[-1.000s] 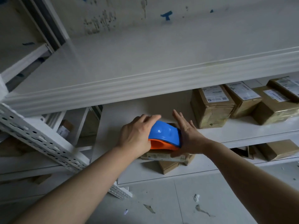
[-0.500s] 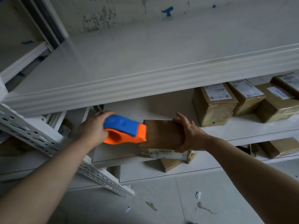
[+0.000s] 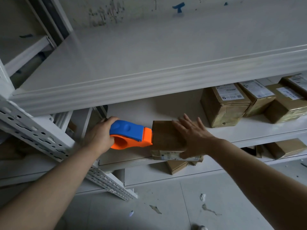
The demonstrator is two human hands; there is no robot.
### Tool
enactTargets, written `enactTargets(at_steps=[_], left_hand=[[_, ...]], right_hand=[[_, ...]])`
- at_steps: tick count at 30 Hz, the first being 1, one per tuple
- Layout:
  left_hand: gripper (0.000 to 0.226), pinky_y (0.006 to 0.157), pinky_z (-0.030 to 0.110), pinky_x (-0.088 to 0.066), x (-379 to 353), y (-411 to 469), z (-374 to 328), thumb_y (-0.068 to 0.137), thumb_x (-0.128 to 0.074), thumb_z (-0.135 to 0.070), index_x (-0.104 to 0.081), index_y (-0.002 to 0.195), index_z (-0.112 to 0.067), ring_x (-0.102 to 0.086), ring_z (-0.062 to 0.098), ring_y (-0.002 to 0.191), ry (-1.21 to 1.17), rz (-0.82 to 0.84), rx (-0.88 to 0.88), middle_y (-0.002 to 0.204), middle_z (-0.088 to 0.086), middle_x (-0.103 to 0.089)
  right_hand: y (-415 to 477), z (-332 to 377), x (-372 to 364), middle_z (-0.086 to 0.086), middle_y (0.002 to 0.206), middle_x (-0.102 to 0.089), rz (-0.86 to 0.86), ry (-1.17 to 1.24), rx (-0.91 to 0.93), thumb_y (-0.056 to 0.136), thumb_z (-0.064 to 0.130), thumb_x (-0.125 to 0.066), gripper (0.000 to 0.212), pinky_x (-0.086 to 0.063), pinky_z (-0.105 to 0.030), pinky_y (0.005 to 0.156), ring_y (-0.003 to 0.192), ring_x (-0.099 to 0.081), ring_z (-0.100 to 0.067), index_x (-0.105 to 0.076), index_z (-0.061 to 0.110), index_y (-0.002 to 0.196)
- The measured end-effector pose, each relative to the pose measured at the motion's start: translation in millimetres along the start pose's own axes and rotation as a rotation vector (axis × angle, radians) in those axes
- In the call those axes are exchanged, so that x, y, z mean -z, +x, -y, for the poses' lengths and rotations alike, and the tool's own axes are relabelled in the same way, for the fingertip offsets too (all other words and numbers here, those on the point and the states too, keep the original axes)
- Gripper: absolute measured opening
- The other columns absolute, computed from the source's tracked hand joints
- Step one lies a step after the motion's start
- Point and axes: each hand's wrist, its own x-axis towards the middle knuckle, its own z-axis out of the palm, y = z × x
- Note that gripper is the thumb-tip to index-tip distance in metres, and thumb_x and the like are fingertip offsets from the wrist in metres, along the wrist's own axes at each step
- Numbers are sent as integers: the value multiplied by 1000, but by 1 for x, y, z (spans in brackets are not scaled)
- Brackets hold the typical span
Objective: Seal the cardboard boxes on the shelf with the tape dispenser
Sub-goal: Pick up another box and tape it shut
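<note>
left hand (image 3: pixel 99 138) wrapped round the blue-and-orange tape dispenser (image 3: pixel 131 133), orange nose against the cardboard box (image 3: pixel 164 135) left edge | right hand (image 3: pixel 194 138) spread flat, fingers straight, on the box top | box at front edge of white shelf (image 3: pixel 249 130) | labelled boxes (image 3: pixel 222 107) farther back, right

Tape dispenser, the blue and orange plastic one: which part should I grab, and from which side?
Grip the blue and orange plastic tape dispenser by its rounded rear end, coming from the left, as the left hand does. Its orange nose faces the brown cardboard box to its right, so that working end is probably best kept free.
</note>
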Motion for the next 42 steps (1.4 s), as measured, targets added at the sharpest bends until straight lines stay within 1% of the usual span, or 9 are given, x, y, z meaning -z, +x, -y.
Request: enactTargets(at_steps=[4, 8, 12, 16, 22, 27, 33, 40, 42], left_hand=[[62, 69, 36, -49, -2, -1, 3, 77, -62, -5, -44, 129, -33, -60, 29, 99, -20, 13, 16, 118, 1, -57], [59, 74, 42, -54, -16, -9, -8, 75, -63, -6, -45, 123, -33, -61, 30, 98, -70, 44, 10, 113, 1, -59], [69, 80, 41, -54, -31, -13, -21, 65, -67, -13, -42, 124, -37, -61, 27, 102, -97, 99, -89, 115, 1, -58], [87, 91, 38, -51, -30, -12, -18, 62, -74, -20, -34, 136, -40, -56, 20, 112, -215, 191, -163, 128, -2, -54], [91, 101, 28, -44, -30, -11, -14, 65, -72, -10, -37, 140, -47, -52, 11, 119, -351, 233, -258, 132, -7, -51], [90, 97, 38, -47, -28, -7, 5, 68, -70, -3, -37, 140, -45, -52, 19, 113, -279, 252, -202, 119, -2, -48], [98, 71, 37, -52, -24, -5, -17, 77, -56, 0, -14, 140, -62, -49, 13, 83, -33, 320, -266, 108, -10, -33], [81, 73, 34, -41, 2, 9, -77, 82, -44, 4, -28, 141, -50, -49, 27, 104, 330, 218, -306, 101, -2, -31], [68, 79, 38, -46, 3, 14, -87, 86, -46, -3, -35, 139, -45, -49, 30, 107, 418, 241, -296, 105, 3, -38]], right_hand=[[9, 30, -27, 4, 159, 21, -31, -97, 71, 70, 85, -46, 115, 7, -56, 116, 141, 28, -16, 14, 32, 151], [2, 12, -8, 6, 160, -10, -67, -21, -35, 58, 84, -60, 112, -2, -54, 118, 149, 4, -15, -19, 30, 147], [16, 35, -1, -4, 161, 11, 91, -6, -100, 52, 78, -71, 141, 8, -60, 115, 146, 20, -24, 5, 15, 152], [20, 44, -15, -3, 161, 13, 25, -45, -99, 72, 58, -67, 118, 11, -59, 114, 147, 17, -21, 9, 19, 153], [19, 29, -18, 3, 162, 7, -33, -58, -123, 67, 62, -68, 119, 8, -53, 117, 148, 10, -18, 4, 25, 154], [20, 27, -18, 5, 162, 9, -45, -53, -142, 69, 59, -68, 117, 9, -50, 116, 148, 12, -17, 5, 25, 154], [12, 0, -11, -4, 159, 21, 87, -106, -16, 65, 58, -77, 134, 13, -40, 114, 145, 21, -28, 18, 20, 151], [6, 3, -19, -7, 161, 13, -18, -153, -12, 70, 54, -69, 120, 5, -48, 119, 147, 14, -29, 13, 21, 152], [6, 2, -16, -5, 161, 15, 0, -135, -23, 70, 54, -69, 121, 6, -51, 118, 147, 16, -28, 14, 22, 152]])
